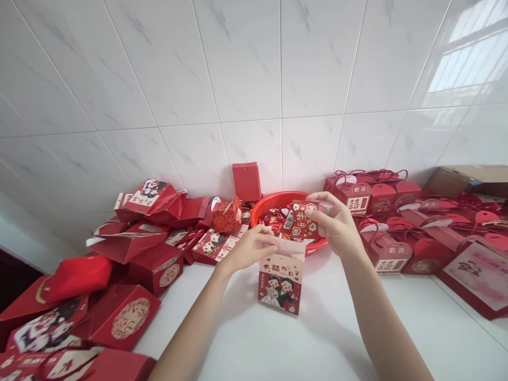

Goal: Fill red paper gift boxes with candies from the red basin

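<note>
A small gift box (280, 288), printed with a cartoon bride and groom, stands upright on the white table, its pale top flap raised. My left hand (254, 247) has its fingers curled at the box's upper left edge, thumb and fingertips gripping the flap. Above and to the right of the box, my right hand (335, 219) pinches a red printed packet (305, 219) with pale flowers and characters. Behind both hands sits a red plastic basket (273, 198) holding shiny red wrapped sweets (275, 219). The packet partly covers the basket's right side.
Red gift boxes (135, 317) are heaped along the left. Rows of corded red boxes (359, 198) fill the right, with a cardboard box (468, 177) behind them. A plain red box (246, 181) stands against the tiled wall (250, 74).
</note>
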A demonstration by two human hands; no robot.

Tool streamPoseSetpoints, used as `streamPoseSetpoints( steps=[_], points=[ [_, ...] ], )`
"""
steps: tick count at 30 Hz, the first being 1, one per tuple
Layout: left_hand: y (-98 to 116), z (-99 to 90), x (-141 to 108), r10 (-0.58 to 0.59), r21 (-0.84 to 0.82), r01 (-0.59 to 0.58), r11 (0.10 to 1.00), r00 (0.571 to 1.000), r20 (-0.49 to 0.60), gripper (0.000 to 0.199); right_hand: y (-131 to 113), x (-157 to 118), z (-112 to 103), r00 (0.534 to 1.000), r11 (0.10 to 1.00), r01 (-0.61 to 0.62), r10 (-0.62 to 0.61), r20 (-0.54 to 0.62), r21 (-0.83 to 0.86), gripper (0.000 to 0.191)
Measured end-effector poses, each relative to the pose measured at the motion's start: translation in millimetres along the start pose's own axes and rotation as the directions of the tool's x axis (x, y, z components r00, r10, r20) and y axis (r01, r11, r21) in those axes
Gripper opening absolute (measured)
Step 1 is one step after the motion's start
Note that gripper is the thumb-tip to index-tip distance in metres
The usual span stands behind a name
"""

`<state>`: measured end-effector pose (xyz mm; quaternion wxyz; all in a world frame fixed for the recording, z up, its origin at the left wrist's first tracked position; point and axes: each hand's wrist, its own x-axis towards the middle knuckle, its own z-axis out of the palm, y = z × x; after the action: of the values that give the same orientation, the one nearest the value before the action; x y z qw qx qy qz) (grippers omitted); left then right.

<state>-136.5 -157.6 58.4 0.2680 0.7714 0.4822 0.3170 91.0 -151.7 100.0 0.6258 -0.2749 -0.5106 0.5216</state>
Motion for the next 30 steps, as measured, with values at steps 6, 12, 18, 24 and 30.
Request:
streamPoseSetpoints(
  steps=[6, 12, 18, 24, 30],
  points=[
    [-4.5, -0.9, 1.6, 0.002, -0.133, 0.021, 0.991, 0.985, 0.172, 0.027, 10.4, -0.6, 9.5, 0.974, 0.959, 0.114, -0.057, 0.217, -0.259, 0.018],
    [-6.8, -6.0, -2.7, 0.005, -0.232, 0.048, 0.971, 0.974, 0.225, 0.029, 19.5, 0.2, 20.1, 0.958, 0.9, 0.222, -0.13, 0.256, -0.374, 0.012],
    [-9.5, -4.5, -2.2, -0.034, -0.249, 0.098, 0.964, 0.968, 0.249, 0.037, 30.2, 1.5, 16.0, 0.96, 0.866, 0.223, -0.116, 0.254, -0.447, 0.013],
    [-11.3, -2.8, -0.5, -0.029, -0.256, 0.097, 0.962, 0.966, 0.257, 0.049, 26.1, -1.5, 20.4, 0.968, 0.903, 0.179, -0.091, 0.234, -0.391, 0.012],
    [-13.1, -3.5, 1.3, -0.056, -0.209, 0.117, 0.971, 0.96, 0.276, 0.054, 12.9, -9.2, 27.3, 0.958, 0.972, 0.051, 0.018, 0.288, -0.23, 0.016]
  ],
)
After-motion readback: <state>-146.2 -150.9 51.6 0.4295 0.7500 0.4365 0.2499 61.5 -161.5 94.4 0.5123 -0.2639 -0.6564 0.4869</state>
